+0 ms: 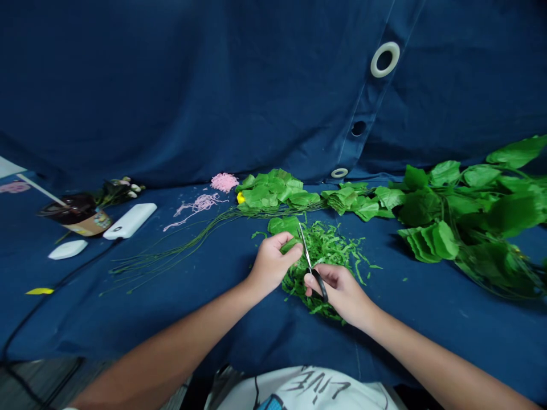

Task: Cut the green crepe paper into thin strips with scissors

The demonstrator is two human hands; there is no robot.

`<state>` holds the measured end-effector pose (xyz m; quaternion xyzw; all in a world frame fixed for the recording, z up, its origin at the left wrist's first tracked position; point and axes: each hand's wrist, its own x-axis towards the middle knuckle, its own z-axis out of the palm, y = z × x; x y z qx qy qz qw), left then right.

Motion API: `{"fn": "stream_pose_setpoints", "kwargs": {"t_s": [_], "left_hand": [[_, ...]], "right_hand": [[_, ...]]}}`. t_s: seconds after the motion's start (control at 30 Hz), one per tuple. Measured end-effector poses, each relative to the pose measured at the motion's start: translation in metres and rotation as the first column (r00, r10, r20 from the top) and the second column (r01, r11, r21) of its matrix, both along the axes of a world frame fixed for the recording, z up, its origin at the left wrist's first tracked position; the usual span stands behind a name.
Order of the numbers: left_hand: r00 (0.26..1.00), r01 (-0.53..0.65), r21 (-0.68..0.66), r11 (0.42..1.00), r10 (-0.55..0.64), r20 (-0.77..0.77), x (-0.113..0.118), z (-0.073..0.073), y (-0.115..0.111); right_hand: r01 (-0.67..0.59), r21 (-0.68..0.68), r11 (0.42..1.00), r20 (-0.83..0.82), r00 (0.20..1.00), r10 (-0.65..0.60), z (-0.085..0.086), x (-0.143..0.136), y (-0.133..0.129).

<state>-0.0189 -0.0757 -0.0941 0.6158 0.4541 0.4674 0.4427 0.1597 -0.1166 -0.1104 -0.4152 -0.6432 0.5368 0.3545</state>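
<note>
My left hand (274, 259) pinches a small green leaf piece (289, 245) above a heap of shredded green scraps (325, 245). Right beside it, my right hand (335, 287) grips black-handled scissors (306, 250), fingers at the handle loops. The blades point up and away, close to the leaf piece; whether they touch it I cannot tell. A flat green leaf (282, 224) lies just beyond my left hand. Behind the scraps is a pile of green leaves (271, 189), with long thin green stems (188, 246) running to the left.
Leafy green vines (482, 210) spread over the right side. Pink threads (200, 204) and a pink bundle (224, 182) lie left of the leaf pile. Further left are a white device (130, 221) with a black cable (64, 279), a dark cup (79, 213) and a white oval object (68, 249).
</note>
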Motion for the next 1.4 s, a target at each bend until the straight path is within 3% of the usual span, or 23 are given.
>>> {"fn": "stream_pose_setpoints", "kwargs": {"t_s": [0.3,0.43,0.53,0.6,0.77,0.93,1.13,1.4], "left_hand": [[0.999,-0.005,-0.014,1.000,0.006,0.043,-0.0010,0.0011,0.0012],[0.980,0.017,-0.106,0.994,0.004,0.198,-0.0042,-0.0031,0.0027],[0.954,0.105,-0.081,0.991,-0.077,0.289,-0.0045,-0.0043,0.0024],[0.962,0.140,-0.073,0.987,-0.118,0.247,-0.0025,-0.0023,0.0007],[0.996,0.073,-0.097,0.993,-0.067,0.058,0.0032,0.0043,-0.0030],[0.996,0.026,-0.087,0.996,-0.018,0.091,0.0032,0.0052,-0.0027],[0.997,-0.018,-0.073,0.997,0.023,0.068,0.0042,0.0038,-0.0045],[0.999,-0.045,-0.040,0.998,0.046,0.020,0.0041,-0.0018,-0.0054]], "right_hand": [[0.020,-0.010,1.000,-0.061,0.998,-0.020,-0.0018,0.0004,0.0014],[0.053,-0.048,0.997,-0.094,0.994,-0.057,-0.0027,0.0020,0.0045],[0.100,-0.084,0.991,-0.112,0.988,-0.109,-0.0043,0.0045,0.0076],[0.121,-0.084,0.989,-0.117,0.985,-0.131,-0.0049,0.0057,0.0088],[0.108,-0.007,0.994,-0.069,0.992,-0.108,-0.0039,0.0043,0.0070],[0.083,0.014,0.996,-0.025,0.996,-0.083,-0.0049,0.0043,0.0050],[-0.048,0.006,0.999,-0.053,0.997,0.048,-0.0020,0.0067,0.0032],[-0.020,-0.007,1.000,-0.056,0.998,0.019,-0.0067,0.0041,0.0030]]}}
